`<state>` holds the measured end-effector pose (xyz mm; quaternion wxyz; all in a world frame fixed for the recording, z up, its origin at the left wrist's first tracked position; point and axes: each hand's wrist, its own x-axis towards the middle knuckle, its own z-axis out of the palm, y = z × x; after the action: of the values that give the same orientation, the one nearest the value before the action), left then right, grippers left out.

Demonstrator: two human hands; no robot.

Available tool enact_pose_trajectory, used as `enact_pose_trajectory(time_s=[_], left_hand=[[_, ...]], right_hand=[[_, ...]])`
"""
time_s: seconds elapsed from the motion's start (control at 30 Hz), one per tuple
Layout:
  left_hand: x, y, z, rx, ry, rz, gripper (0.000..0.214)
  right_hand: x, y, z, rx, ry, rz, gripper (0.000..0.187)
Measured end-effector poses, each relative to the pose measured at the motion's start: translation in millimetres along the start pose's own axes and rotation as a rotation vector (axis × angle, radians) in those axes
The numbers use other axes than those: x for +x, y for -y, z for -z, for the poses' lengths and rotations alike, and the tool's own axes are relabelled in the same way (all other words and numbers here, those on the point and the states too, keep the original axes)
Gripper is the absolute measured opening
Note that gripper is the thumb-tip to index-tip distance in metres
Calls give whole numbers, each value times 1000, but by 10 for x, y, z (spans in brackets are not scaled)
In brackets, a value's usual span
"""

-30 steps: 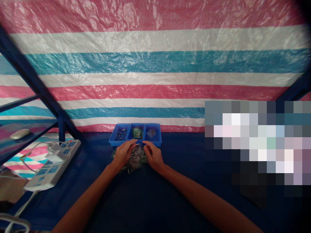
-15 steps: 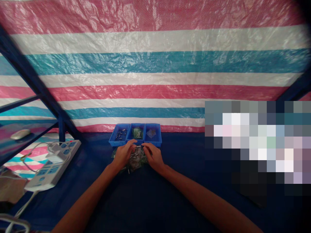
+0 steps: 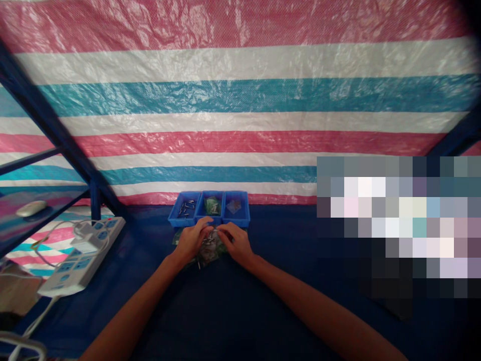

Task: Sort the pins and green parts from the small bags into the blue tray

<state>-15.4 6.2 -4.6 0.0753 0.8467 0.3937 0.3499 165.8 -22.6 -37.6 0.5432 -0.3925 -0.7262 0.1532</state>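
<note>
My left hand (image 3: 193, 237) is closed in a pinch, its fingertips meeting those of my right hand (image 3: 236, 241) just in front of the blue bins. A small, shiny metal pin (image 3: 216, 230) shows between the fingertips of both hands. Below the hands lies a heap of clear plastic bags (image 3: 207, 253) with green edges, with loose metal pins on top. In the left blue bin (image 3: 171, 219) several dark metal pins are scattered. The middle blue bin holds a green-tinted bag (image 3: 212, 204) with light parts, and the right one a small clear bag (image 3: 235, 205).
A white power strip (image 3: 90, 265) with plugs and cables lies on the blue table (image 3: 210, 321) at the left. A white computer mouse (image 3: 32, 208) rests on a shelf behind it. Striped sheeting (image 3: 240, 100) hangs at the back. The right side is pixelated.
My right hand has moved slightly left, closing the gap to my left hand, and its fingers have come together at the pin. My left hand has barely moved.
</note>
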Motion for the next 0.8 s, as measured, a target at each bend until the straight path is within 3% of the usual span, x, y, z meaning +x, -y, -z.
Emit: enact_pose_trajectory(time_s=[0.27,0.53,0.8], left_hand=[[8,-13,67,89,-109,9,24],[40,-83,78,83,-34,-147,19],[29,-61,51,77,-33,-164,16]], right_hand=[[9,9,11,31,-62,-100,20],[21,31,25,13,-112,-129,26],[22,22,27,0,-90,-118,28]])
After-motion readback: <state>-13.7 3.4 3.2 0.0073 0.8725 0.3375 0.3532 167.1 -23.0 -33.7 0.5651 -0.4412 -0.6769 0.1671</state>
